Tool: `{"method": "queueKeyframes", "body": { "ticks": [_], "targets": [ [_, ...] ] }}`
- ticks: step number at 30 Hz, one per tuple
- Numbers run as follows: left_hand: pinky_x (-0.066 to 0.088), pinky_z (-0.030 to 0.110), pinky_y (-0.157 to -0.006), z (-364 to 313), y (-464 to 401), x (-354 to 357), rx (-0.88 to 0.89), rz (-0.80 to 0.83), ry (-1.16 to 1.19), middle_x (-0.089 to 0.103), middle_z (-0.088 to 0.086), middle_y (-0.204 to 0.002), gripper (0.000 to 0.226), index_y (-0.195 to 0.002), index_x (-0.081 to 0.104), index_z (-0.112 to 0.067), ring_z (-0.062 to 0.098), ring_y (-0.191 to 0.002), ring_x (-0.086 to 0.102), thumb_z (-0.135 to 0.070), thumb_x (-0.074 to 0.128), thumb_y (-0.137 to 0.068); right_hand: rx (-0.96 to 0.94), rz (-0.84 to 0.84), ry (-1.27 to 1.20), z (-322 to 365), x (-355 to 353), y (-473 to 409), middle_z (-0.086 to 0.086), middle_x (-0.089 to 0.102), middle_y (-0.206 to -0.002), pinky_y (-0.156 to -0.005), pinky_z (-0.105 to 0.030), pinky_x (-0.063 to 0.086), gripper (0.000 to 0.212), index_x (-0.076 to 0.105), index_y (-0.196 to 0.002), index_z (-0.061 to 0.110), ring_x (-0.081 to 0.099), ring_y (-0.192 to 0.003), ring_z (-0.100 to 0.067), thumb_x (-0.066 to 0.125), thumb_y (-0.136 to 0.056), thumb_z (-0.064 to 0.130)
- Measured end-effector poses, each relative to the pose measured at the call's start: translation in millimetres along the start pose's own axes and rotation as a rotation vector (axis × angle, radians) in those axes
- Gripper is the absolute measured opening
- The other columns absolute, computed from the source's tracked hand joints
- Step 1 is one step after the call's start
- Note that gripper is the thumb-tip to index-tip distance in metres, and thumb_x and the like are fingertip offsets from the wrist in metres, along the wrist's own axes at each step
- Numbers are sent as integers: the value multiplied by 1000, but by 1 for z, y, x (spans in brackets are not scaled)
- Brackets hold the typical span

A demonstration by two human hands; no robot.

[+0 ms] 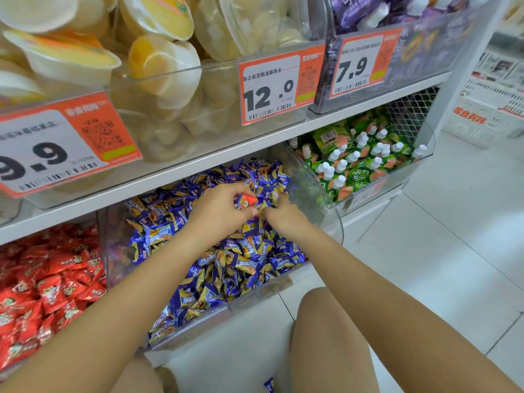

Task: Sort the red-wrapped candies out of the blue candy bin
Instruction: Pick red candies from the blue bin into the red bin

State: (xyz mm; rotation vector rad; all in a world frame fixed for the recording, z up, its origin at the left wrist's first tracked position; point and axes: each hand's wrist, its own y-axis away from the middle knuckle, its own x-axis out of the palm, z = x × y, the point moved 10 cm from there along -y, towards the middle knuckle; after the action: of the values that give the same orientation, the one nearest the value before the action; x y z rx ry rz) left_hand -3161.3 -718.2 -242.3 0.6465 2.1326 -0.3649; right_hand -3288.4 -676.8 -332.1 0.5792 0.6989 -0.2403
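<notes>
Left hand point(218, 207): centre of the frame, over the back of the blue candy bin point(283, 283); fingers curled round a red-wrapped candy point(247, 200), which shows past the fingertips.
Right hand point(279, 212): just right of the left hand, fingers down among the blue-wrapped candies point(226, 259); tips are buried, so it cannot be told whether they grip anything.
Task item: the red-wrapped candy is lifted clear of the heap, above the bin's upper middle; no other red wrapper shows on the surface.
Destination, judged: the red candy bin point(48, 282) at lower left, beside the blue one, with a clear divider wall between.
Risk, drop: the hold looks shallow, on one end of the wrapper; a slip would let the candy fall back and sink among the blue ones.
Risk, spill: the heap stands high at the front lip; raking with the right hand may push pieces over. One blue candy on the floor point(269, 386) already lies at bottom centre.
Risk, missed pieces: red wrappers lower in the heap are hidden.
Obstruction: the white shelf edge point(158, 180) hangs low over the bin's back, leaving little room above the hands.
Surroundings: jelly cups point(158, 61) upper left; price tags point(273, 87) on the upper bins; green drink pouches point(357, 163) at right; purple packets point(368, 9) upper right; a bare knee point(323, 316) below the bin.
</notes>
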Motion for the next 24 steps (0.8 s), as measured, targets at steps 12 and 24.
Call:
{"method": "queueKeyframes", "body": {
  "ticks": [12, 24],
  "targets": [
    [45, 33, -79, -58, -24, 37, 276, 75, -258, 63, -1, -117, 43, -129, 54, -33, 24, -109, 56, -14, 54, -90, -415, 198, 355, 21, 17, 56, -12, 49, -98, -80, -39, 38, 18, 49, -95, 4, 44, -90, -27, 40, -94, 20],
    [45, 32, -76, -8, -17, 32, 117, 259, -509, 51, 0, -135, 52, -139, 42, -39, 22, -117, 53, -11, 41, -95, -49, -57, -163, 4, -16, -3, -12, 44, -130, -70, -28, 35, 60, 16, -150, 12, 48, -100, -22, 36, -96, 24]
  ]
}}
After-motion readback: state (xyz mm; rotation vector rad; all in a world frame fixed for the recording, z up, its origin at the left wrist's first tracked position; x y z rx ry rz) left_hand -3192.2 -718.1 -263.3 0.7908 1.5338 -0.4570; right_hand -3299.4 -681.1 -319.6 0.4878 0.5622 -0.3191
